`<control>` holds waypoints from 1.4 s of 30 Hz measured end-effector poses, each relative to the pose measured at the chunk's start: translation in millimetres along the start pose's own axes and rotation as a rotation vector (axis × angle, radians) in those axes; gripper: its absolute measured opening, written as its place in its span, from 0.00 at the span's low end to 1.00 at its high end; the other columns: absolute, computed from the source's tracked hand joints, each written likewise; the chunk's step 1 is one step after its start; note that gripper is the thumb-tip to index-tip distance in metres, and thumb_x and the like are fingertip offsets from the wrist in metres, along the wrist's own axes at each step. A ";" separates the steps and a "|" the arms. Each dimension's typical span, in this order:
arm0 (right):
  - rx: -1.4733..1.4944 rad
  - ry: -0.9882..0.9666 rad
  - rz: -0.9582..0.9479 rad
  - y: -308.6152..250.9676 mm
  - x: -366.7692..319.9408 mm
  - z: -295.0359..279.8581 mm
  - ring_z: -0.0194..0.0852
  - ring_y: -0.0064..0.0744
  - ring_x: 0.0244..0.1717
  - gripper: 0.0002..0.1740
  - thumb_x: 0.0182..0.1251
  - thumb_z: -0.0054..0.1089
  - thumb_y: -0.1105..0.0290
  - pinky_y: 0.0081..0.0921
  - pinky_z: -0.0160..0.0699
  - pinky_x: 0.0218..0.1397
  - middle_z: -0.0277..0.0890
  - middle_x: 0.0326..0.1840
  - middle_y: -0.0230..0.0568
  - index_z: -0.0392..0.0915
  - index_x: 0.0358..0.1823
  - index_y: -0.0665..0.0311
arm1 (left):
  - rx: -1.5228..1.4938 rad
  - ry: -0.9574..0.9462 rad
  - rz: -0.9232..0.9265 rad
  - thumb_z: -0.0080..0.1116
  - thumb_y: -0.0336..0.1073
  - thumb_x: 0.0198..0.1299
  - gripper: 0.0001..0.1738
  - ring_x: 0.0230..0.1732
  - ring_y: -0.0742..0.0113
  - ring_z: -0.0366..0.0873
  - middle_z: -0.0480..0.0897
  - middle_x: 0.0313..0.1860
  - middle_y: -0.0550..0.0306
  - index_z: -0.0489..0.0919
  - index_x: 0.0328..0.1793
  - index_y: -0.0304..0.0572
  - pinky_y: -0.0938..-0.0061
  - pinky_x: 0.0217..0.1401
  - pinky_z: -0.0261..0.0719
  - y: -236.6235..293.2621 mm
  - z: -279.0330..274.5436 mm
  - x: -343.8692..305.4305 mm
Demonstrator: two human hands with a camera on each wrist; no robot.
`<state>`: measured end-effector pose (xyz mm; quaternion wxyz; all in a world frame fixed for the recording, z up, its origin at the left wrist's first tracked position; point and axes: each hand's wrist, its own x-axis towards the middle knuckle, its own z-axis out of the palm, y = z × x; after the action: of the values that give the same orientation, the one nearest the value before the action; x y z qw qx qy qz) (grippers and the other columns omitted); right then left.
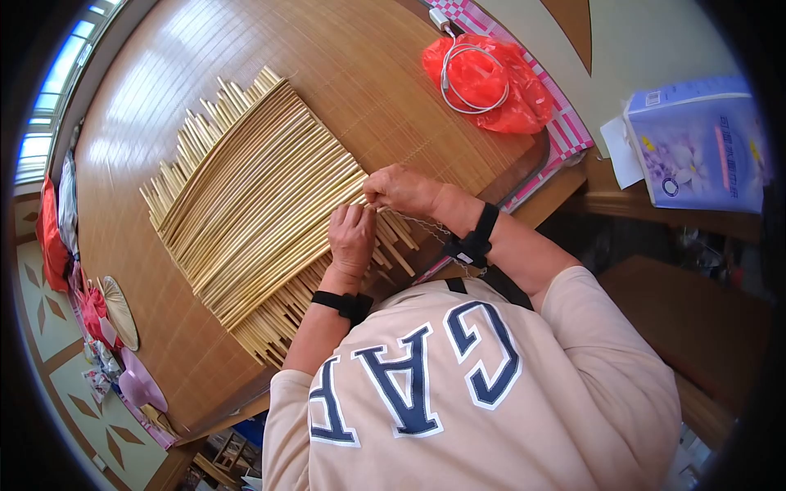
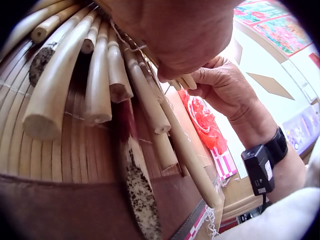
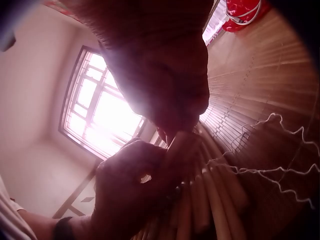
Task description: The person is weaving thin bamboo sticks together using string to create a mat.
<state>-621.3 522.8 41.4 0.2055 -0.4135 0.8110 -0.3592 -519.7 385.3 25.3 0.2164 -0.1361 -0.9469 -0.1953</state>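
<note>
A mat of pale, cane-like stalks [image 1: 262, 184], bound side by side with string, lies on the table. At its right-hand edge, my left hand [image 1: 352, 241] grips the outermost stalk with curled fingers. My right hand [image 1: 405, 190] meets it there, thumb and fingers pinching at pale stalk ends [image 2: 187, 82]; its fingertips are partly hidden. Between the two hands a stalk [image 3: 182, 150] shows in the right wrist view. Loose white string [image 3: 280, 172] trails from the bound stalks over the table. Uneven stalk ends [image 2: 100, 95] stick out beneath my left hand.
A red plastic bag [image 1: 524, 90] with a coiled white cable [image 1: 499, 102] lies at the table's far right. Beyond the edge is a purple package [image 1: 696, 147]. A hand fan [image 1: 120, 313] and a pink hat [image 1: 142, 382] sit along the left edge.
</note>
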 end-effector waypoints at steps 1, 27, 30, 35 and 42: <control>-0.001 -0.003 -0.003 1.1 0.9 1.5 0.74 0.44 0.35 0.04 0.50 0.60 0.72 0.35 0.72 0.38 0.75 0.28 0.43 0.76 0.26 0.63 | -0.015 -0.022 -0.009 0.60 0.27 0.43 0.09 0.31 0.57 0.70 0.72 0.27 0.56 0.77 0.34 0.42 0.67 0.35 0.70 -0.8 0.0 -0.4; 0.033 0.317 -0.122 -0.5 0.7 21.7 0.73 0.47 0.33 0.06 0.53 0.57 0.71 0.32 0.72 0.36 0.75 0.30 0.44 0.72 0.31 0.64 | -0.059 0.045 -0.021 0.57 0.27 0.43 0.07 0.33 0.58 0.68 0.69 0.27 0.56 0.75 0.31 0.42 0.67 0.37 0.68 -1.1 2.3 3.7; 0.279 0.659 -0.056 -36.3 20.3 -17.5 0.74 0.32 0.34 0.04 0.60 0.54 0.74 0.28 0.72 0.37 0.73 0.28 0.39 0.70 0.30 0.65 | -0.057 0.019 -0.021 0.57 0.27 0.43 0.06 0.33 0.58 0.68 0.69 0.26 0.56 0.73 0.29 0.43 0.68 0.37 0.68 0.9 7.7 -8.7; 0.779 0.501 0.033 -60.2 15.5 -70.8 0.69 0.22 0.26 0.02 0.67 0.48 0.72 0.20 0.70 0.29 0.73 0.27 0.31 0.67 0.37 0.62 | -0.055 -0.084 -0.049 0.58 0.25 0.43 0.08 0.35 0.54 0.69 0.72 0.29 0.54 0.74 0.32 0.41 0.66 0.40 0.69 -1.4 9.7 -8.5; 0.382 0.994 -0.315 -117.6 -46.1 -195.0 0.57 0.11 0.19 0.05 0.68 0.49 0.69 0.05 0.55 0.21 0.70 0.27 0.33 0.66 0.41 0.61 | -0.118 -0.017 -0.070 0.58 0.26 0.44 0.07 0.35 0.54 0.69 0.71 0.29 0.54 0.74 0.31 0.42 0.65 0.41 0.69 -0.1 7.3 -5.4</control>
<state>-656.2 593.9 259.8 -0.1866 -0.2659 0.6592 -0.6781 -517.6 387.4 16.7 0.1930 -0.1173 -0.9396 -0.2570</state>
